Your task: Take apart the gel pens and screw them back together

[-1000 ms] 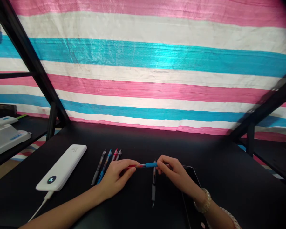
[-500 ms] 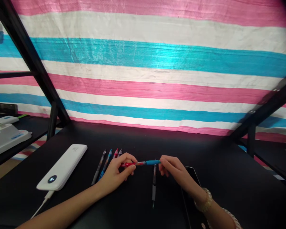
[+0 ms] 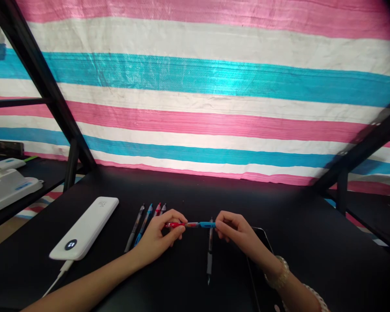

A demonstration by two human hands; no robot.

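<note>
A pen with a red part and a blue part is held level between both hands above the black table. My left hand pinches its red end. At the blue end, the fingertips of my right hand are closed on it. Below and behind the held pen, a grey-gripped pen lies lengthwise on the table. Several pens lie side by side left of my left hand: a grey one, a blue one, and a red one and another, both partly hidden by that hand.
A white power bank with a cable lies at the left. A dark phone is under my right forearm. Black metal bars slope at both sides, with a striped sheet behind the black table.
The blue part of the held pen has turned slightly, and its clip now shows. My right hand has shifted a little to the left. My left hand is almost unmoved.
</note>
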